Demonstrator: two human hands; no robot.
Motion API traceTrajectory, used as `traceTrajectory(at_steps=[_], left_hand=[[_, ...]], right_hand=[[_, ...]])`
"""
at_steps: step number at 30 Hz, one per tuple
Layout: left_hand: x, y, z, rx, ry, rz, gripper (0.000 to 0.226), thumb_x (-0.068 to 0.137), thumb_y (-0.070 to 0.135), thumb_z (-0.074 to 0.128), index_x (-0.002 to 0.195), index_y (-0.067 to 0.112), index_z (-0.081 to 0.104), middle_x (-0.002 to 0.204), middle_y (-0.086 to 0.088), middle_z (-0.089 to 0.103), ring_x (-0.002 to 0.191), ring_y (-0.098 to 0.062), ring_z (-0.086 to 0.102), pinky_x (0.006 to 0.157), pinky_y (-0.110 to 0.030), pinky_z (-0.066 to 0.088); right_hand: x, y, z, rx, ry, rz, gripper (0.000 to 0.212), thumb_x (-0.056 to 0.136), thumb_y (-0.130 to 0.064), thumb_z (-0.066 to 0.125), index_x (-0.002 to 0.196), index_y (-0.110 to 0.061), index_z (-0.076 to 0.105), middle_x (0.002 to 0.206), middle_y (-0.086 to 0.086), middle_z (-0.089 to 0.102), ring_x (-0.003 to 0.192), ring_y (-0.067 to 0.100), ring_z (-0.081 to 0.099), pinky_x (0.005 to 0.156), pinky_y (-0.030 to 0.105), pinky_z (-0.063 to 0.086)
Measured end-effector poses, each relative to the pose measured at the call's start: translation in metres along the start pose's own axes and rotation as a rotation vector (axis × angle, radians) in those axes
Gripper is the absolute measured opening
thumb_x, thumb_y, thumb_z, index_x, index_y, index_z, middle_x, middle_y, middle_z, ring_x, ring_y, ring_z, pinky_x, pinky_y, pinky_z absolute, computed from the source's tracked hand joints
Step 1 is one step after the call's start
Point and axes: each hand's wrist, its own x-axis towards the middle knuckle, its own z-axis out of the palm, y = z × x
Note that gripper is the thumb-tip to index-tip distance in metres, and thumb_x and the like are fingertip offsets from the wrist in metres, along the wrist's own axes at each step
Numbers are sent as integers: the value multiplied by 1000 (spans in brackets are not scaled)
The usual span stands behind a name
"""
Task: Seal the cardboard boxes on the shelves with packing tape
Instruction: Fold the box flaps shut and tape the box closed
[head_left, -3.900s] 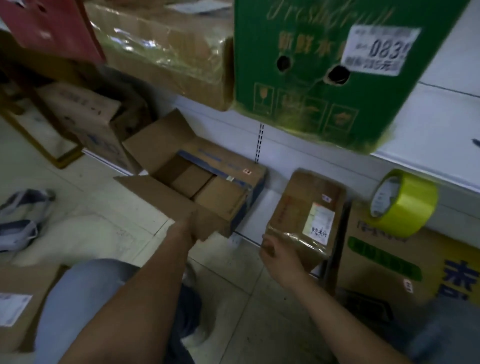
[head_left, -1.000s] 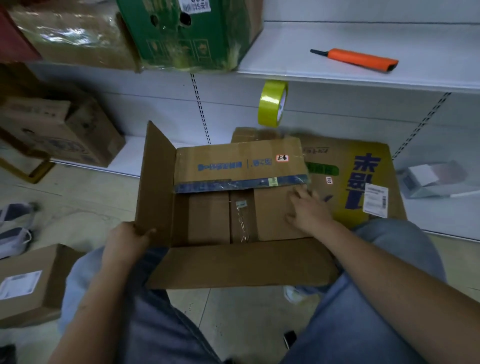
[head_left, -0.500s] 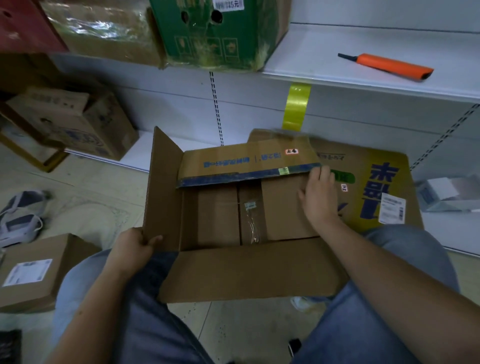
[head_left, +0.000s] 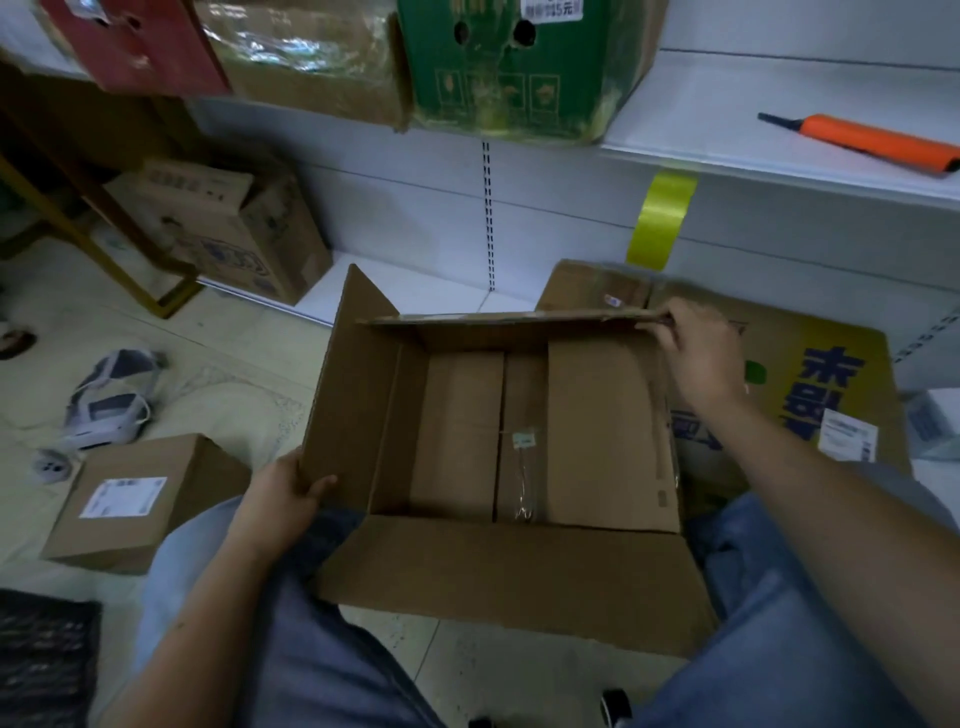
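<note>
White metal shelving (head_left: 727, 93) backs a tiled floor where an open cardboard box (head_left: 519, 431) sits between the person's knees. The right hand (head_left: 696, 353) pinches the far flap's right corner, fingers curled over its thin corrugated edge; the left hand (head_left: 283, 493) grips the upright left flap (thumb inside). A yellow tape roll (head_left: 661, 218) hangs beneath the shelf edge, behind the box.

A plain brown open box (head_left: 519, 431) is seen beside a yellow box (head_left: 831, 364) printed in blue. A yellow-green tape roll (head_left: 661, 219), an orange tool (head_left: 878, 141) and what appears to be a green carton (head_left: 514, 67) are shown above.
</note>
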Motion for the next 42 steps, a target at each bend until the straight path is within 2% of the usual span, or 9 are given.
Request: traceTrajectory(at_steps=[6, 9, 11, 16, 22, 27, 31, 35, 42], left_hand=[[-17, -10, 5, 157, 45, 71, 32, 95, 8, 59, 127, 9, 59, 95, -9, 67, 86, -24, 64, 77, -33, 49], [-18, -16, 17, 271, -77, 146, 74, 95, 5, 49, 159, 25, 18, 124, -6, 66, 93, -20, 69, 82, -37, 56], [-19, -11, 27, 258, -261, 184, 86, 97, 5, 42, 157, 34, -12, 137, -5, 55, 98, -15, 66, 87, -31, 54], [-3, 7, 62, 367, -408, 326, 94, 99, 23, 51, 150, 33, -28, 167, -5, -9, 146, -32, 32, 111, -46, 40], [-14, 51, 71, 510, -1033, 263, 82, 85, 82, 35, 155, 44, 18, 166, 9, 12, 152, -21, 12, 121, -41, 13], [-12, 57, 60, 468, -1236, 283, 82, 81, 79, 53, 152, 48, 25, 161, 15, 27, 146, -11, 27, 116, -25, 21], [-21, 46, 63, 632, -998, 637, 63, 90, 56, 61, 147, 42, 39, 144, 10, 52, 125, -14, 52, 106, -32, 41], [-11, 56, 65, 538, -659, 644, 26, 101, 19, 49, 119, 20, 68, 110, 2, 71, 97, -15, 65, 67, -6, 37], [26, 52, 12, 760, -489, 623, 42, 79, 36, 42, 111, 32, 70, 101, 4, 70, 93, -17, 65, 85, -35, 54]], right_hand=[[5, -21, -20, 169, 122, 278, 44, 93, -50, 59, 75, -12, 45, 61, 0, 44, 61, 23, 44, 59, 33, 20], [3, -23, -22, 246, 149, 315, 45, 96, -45, 57, 71, -10, 42, 57, -3, 37, 58, 23, 39, 58, 33, 12], [-1, -24, -22, 308, 149, 346, 44, 98, -41, 57, 68, -13, 39, 57, -6, 37, 55, 19, 35, 57, 32, 13], [-11, -17, -23, 385, 159, 468, 34, 100, -40, 51, 78, -15, 48, 64, -7, 44, 63, 17, 41, 55, 30, 19], [-10, 2, -13, 364, 183, 522, 45, 102, -41, 46, 77, -4, 50, 67, 5, 48, 62, 19, 41, 59, 35, 24], [-8, 9, -12, 498, 205, 623, 37, 104, -35, 43, 75, -13, 49, 64, -9, 43, 58, 4, 38, 53, 23, 28], [-6, 10, -14, 528, 198, 680, 35, 104, -37, 42, 84, -11, 53, 68, -10, 47, 67, 10, 45, 61, 26, 29], [-15, -8, -24, 491, -25, 419, 31, 105, -35, 42, 98, -12, 60, 85, 0, 58, 78, 14, 52, 62, 24, 34], [-36, -25, -62, 702, 40, 409, 23, 107, -32, 37, 110, -21, 56, 90, -16, 57, 80, -6, 52, 72, 8, 40]])
